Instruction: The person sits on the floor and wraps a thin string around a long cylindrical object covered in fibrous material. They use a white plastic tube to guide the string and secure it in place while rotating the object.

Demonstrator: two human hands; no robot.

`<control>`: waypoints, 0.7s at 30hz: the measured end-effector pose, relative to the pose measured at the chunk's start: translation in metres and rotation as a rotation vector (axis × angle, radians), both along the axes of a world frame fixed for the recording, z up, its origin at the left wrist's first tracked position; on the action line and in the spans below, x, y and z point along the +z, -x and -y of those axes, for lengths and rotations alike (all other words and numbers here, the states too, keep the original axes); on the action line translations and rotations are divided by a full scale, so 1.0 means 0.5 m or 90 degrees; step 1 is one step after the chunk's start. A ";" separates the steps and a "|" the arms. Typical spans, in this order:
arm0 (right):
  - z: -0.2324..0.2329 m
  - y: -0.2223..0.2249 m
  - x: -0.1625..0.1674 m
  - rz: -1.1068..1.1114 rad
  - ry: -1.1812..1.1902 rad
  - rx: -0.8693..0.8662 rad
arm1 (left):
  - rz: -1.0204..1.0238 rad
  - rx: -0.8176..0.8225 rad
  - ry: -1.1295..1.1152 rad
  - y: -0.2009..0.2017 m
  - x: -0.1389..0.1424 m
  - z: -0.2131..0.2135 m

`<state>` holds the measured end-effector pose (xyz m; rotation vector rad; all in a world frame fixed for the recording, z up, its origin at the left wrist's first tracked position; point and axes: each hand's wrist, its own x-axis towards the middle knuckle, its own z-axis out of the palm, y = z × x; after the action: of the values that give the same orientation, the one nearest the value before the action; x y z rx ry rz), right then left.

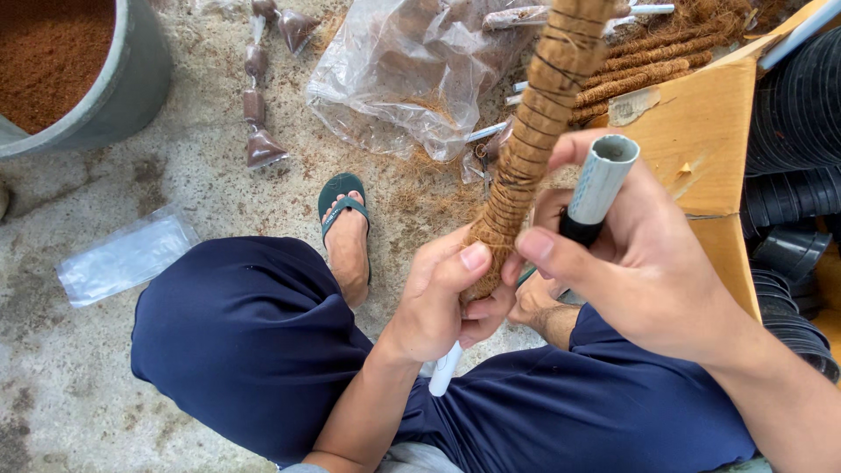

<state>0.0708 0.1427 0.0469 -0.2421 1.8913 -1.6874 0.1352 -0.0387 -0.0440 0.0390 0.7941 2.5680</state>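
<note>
Both hands work close together above the lap. Left hand (442, 293) is clenched around the lower end of the coir pole (534, 131), thumb pressed on the fibre; a white pipe (444, 370) sticks out below the fist. Right hand (644, 263) grips a grey spool (598, 186) between thumb and fingers, just right of the pole and nearly touching it. Dark thread winds in rings up the pole, which rises tilted toward the top edge and hides part of what lies behind it.

Under the pole, navy shorts (254, 333) cover both knees. Left of the pole's base, a foot in a green sandal (342, 197) rests on the concrete floor (201, 175). Beyond the pole lies a crumpled clear bag (394, 79), with loose fibre scattered around it. Right of the pole, finished poles (653, 66) lie stacked beside a cardboard box (701, 140), and black pots (797, 123) stand nested past the box. Far left of the pole, a grey tub (123, 88) holds brown coir, small filled packets (258, 105) lie in a line, and a flat clear packet (127, 257) sits near the knee.
</note>
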 end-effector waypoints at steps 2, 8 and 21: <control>0.005 0.002 0.003 0.002 -0.029 0.024 | -0.027 -0.017 -0.041 0.004 0.000 0.006; 0.005 0.010 -0.002 0.010 -0.085 -0.004 | -0.089 0.004 0.061 0.017 0.009 0.006; 0.019 0.011 0.022 -0.116 -0.058 -0.032 | -0.022 0.104 0.073 0.011 0.015 -0.014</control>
<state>0.0655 0.1330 0.0580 -0.3231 2.1175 -1.6553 0.1299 -0.0318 -0.0366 -0.0172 0.9946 2.6749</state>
